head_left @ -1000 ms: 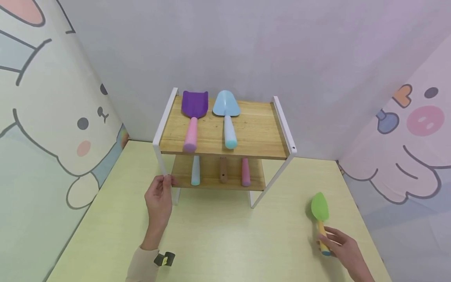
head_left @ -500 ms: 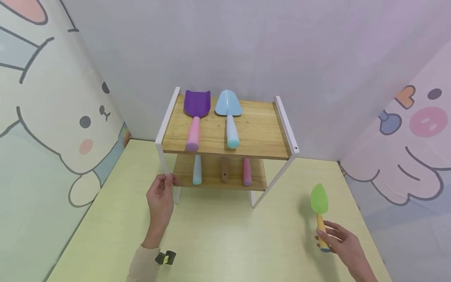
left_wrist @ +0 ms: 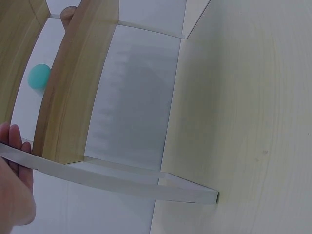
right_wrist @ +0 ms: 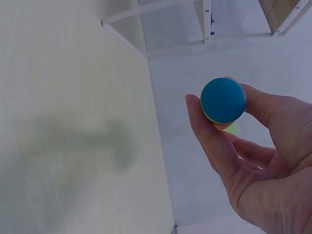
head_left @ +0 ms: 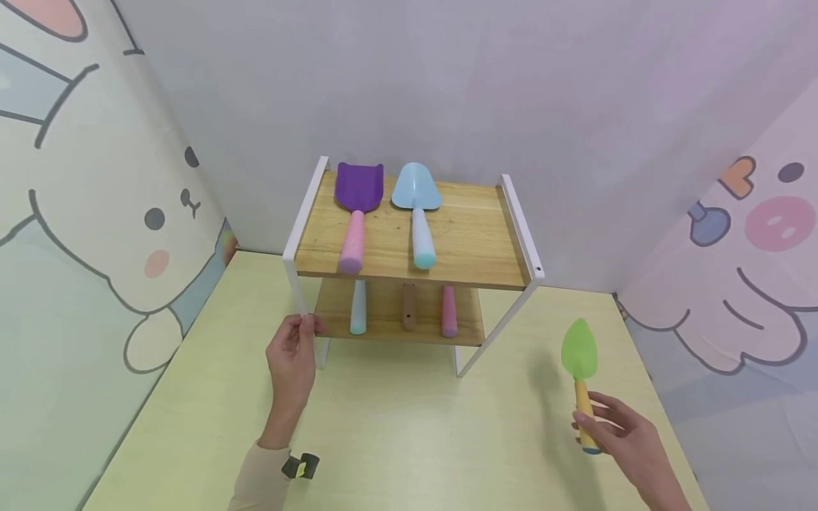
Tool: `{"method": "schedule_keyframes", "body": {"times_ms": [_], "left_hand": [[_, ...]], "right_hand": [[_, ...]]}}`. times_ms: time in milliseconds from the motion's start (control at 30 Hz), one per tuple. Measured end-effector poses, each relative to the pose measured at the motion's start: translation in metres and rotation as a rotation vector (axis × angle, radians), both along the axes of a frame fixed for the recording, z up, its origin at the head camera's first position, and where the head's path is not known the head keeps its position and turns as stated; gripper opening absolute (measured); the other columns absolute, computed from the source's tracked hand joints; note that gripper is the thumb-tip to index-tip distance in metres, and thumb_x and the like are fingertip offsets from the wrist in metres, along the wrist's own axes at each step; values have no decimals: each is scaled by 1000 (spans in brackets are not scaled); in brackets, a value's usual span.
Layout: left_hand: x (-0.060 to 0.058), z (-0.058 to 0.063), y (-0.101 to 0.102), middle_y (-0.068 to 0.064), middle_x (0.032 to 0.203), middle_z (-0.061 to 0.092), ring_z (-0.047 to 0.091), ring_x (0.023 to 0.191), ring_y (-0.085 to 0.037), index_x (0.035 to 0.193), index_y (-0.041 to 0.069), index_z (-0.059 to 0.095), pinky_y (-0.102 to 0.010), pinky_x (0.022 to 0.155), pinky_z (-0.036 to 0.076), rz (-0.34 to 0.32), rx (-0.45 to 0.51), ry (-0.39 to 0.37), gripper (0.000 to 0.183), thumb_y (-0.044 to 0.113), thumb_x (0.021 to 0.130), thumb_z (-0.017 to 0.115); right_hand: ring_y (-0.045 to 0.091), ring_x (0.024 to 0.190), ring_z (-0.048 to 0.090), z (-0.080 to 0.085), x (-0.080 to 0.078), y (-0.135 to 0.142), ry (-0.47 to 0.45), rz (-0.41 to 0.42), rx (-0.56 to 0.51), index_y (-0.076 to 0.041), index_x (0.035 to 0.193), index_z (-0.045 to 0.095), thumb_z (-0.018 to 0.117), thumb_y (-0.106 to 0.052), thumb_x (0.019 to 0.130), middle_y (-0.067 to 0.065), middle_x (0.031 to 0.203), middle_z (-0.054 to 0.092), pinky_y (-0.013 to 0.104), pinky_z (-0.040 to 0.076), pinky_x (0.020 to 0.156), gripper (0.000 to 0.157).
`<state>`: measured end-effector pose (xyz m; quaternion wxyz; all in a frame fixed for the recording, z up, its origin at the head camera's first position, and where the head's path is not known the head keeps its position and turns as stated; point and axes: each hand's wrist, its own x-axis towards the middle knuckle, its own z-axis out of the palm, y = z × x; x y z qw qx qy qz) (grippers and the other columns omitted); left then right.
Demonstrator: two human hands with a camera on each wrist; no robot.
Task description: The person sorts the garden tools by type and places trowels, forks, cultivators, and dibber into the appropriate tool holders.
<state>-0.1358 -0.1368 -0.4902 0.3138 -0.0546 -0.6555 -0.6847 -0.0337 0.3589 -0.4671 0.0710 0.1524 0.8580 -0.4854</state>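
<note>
My right hand holds a toy trowel by its yellow handle, the green blade pointing away from me above the table. In the right wrist view the handle's blue end cap faces the camera between thumb and fingers. With thumb and fingers my left hand grips the white left post of a two-tier rack, at lower-shelf height. On the top shelf lie a purple shovel with a pink handle and a light blue trowel. Several handles stick out on the lower shelf; their blades are hidden.
Among the lower-shelf handles are a light blue one, a brown one and a pink one. The rack stands on a pale wooden table. Printed curtains enclose the back and sides.
My right hand has lifted the green trowel off the table, and its shadow has moved away to the left. The left hand keeps its grip on the rack post.
</note>
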Motion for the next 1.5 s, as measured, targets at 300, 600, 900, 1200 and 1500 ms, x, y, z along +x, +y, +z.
{"method": "schedule_keyframes", "body": {"times_ms": [300, 600, 900, 1200, 1500], "left_hand": [[2, 2, 0, -24, 91, 66, 67, 85, -12, 96, -16, 60, -17, 83, 53, -12, 7, 12, 15, -6, 104, 53], [1, 1, 0, -27, 91, 64, 67, 86, -9, 97, -16, 59, -19, 85, 54, -6, -15, -35, 19, -1, 106, 53], [2, 3, 0, -25, 91, 65, 67, 85, -11, 97, -15, 60, -18, 84, 53, -3, -10, -10, 16, -4, 105, 53], [2, 4, 0, -24, 90, 65, 68, 84, -11, 96, -16, 60, -18, 84, 54, 2, 6, -24, 15, -5, 104, 53], [1, 2, 0, -24, 90, 65, 67, 85, -10, 97, -16, 60, -18, 84, 54, -2, -13, -11, 17, -3, 105, 53]], "right_hand": [[13, 89, 76, 24, 6, -13, 71, 24, 0, -1, 145, 49, 75, -26, 97, 2, 109, 75, 29, 62, 73, 60], [11, 93, 75, 44, 14, -25, 156, 68, 22, -1, 144, 52, 76, -15, 95, -12, 110, 72, 27, 61, 75, 57], [3, 91, 72, 68, 21, -39, 245, 104, 199, -10, 139, 61, 81, -16, 91, -17, 110, 69, 18, 56, 72, 52], [5, 91, 72, 89, 29, -56, 255, 71, 126, -9, 139, 60, 80, -8, 90, -15, 112, 69, 29, 62, 67, 53], [7, 91, 72, 110, 37, -72, 310, 65, 180, -11, 137, 63, 82, -6, 88, -13, 116, 68, 25, 61, 69, 53]]}}
